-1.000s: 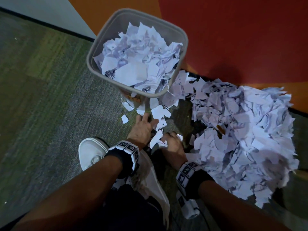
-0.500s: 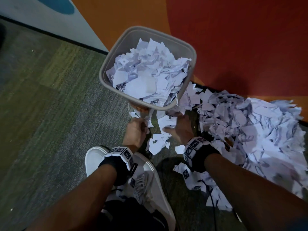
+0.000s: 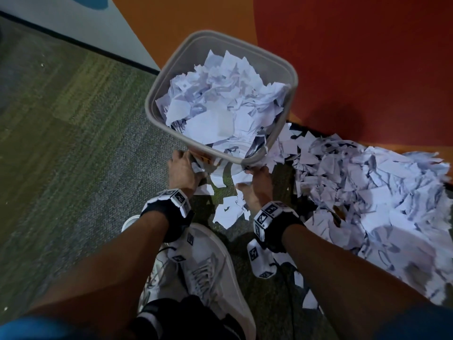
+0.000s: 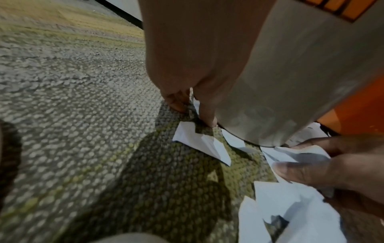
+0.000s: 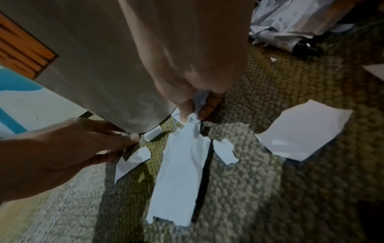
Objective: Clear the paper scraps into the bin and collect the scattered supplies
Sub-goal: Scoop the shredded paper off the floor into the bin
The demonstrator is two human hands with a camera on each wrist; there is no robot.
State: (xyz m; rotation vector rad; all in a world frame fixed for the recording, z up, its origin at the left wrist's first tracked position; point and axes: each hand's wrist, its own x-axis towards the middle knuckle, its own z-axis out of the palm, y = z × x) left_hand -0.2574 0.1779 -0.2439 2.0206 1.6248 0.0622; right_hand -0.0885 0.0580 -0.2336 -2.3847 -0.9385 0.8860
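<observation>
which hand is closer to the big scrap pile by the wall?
Right. The right hand is at the bin's base with the big scrap pile just beyond it; the left hand is at the bin's far side, farther off.

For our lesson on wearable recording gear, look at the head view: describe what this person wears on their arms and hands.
Both forearms are bare, with no sleeves showing below the elbow. The left hand and right hand wear no gloves. Each wrist carries a black strap: the left wrist band and right wrist band are ringed with white square blocks printed with black-and-white coded markers. A thin dark cable trails below the right wrist.
</observation>
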